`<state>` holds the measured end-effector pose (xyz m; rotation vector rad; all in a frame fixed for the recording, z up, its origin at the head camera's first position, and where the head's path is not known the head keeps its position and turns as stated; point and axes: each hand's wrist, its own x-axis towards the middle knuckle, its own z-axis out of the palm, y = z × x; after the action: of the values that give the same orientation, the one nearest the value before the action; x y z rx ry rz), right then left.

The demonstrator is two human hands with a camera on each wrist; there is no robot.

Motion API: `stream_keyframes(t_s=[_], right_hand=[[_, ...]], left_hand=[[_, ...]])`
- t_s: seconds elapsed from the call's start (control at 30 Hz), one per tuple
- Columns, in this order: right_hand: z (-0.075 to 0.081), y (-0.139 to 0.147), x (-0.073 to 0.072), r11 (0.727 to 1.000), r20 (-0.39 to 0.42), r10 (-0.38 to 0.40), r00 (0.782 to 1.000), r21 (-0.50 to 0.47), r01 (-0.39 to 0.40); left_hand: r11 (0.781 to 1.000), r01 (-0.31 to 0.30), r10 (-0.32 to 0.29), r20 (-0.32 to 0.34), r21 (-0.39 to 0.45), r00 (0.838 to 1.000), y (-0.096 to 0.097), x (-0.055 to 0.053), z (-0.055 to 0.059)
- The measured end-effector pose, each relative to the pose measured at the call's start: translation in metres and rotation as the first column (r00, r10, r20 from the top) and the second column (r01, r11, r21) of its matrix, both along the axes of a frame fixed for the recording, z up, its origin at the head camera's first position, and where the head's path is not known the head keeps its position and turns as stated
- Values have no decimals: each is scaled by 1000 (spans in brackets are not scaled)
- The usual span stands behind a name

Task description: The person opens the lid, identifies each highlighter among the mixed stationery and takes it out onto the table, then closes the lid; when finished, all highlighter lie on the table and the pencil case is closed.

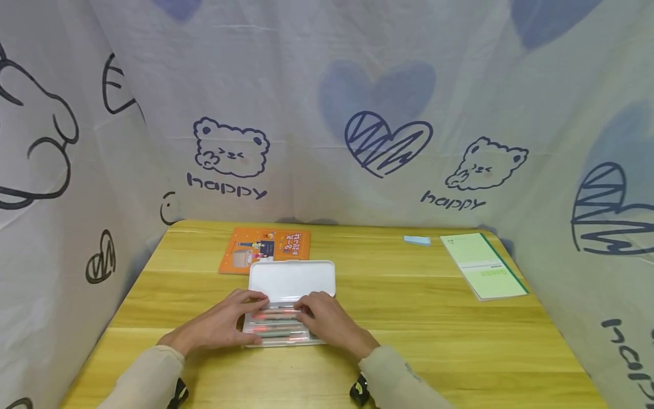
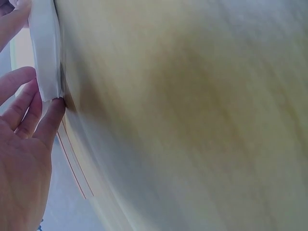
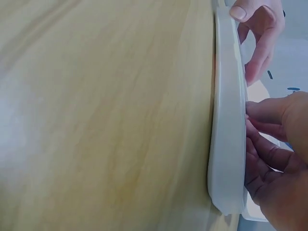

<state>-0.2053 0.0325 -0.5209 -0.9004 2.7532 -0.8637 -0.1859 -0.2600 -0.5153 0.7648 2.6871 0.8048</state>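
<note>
A white pencil case (image 1: 292, 282) lies with its lid raised toward the back, and several slim pens (image 1: 278, 328) lie side by side in its tray. My left hand (image 1: 225, 321) grips the left end of the tray, thumb at the front corner and fingers at the hinge side. In the left wrist view the thumb (image 2: 52, 120) touches the case's corner. My right hand (image 1: 329, 321) reaches over the right end with bent fingers, pinching at the right end of a pen. The tray wall (image 3: 228, 125) hides those fingertips in the right wrist view.
Behind the case, partly covered by its lid, lies an orange booklet (image 1: 271, 241). A small light-blue pad (image 1: 417, 241) and a pale green notebook (image 1: 482, 267) lie at the back right. Printed cloth (image 1: 306, 199) hangs around the wooden table (image 1: 434, 341).
</note>
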Motion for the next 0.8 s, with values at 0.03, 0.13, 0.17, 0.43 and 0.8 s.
stream_keyframes(t_s=[0.03,0.13,0.17,0.43,0.8], right_hand=[[0,-1,0,1000,-2,-5,1000,-4,5],[-1,-2,-1,1000,-34,-13,999,6,13],[-2,-2,0,1000,-53,-11,999,16,11],[1,-5,4,997,-239,33,971,81,-14],[1,-4,3,997,-245,-2,970,71,20]], left_hand=[[1000,-1,1,2,-1,1000,0,0,0],[1000,0,0,6,-2,1000,0,0,1],[1000,1,-1,6,-2,1000,0,0,0],[1000,2,-2,4,1,1000,-1,1,1],[994,6,-26,-176,-113,984,1,10,9]])
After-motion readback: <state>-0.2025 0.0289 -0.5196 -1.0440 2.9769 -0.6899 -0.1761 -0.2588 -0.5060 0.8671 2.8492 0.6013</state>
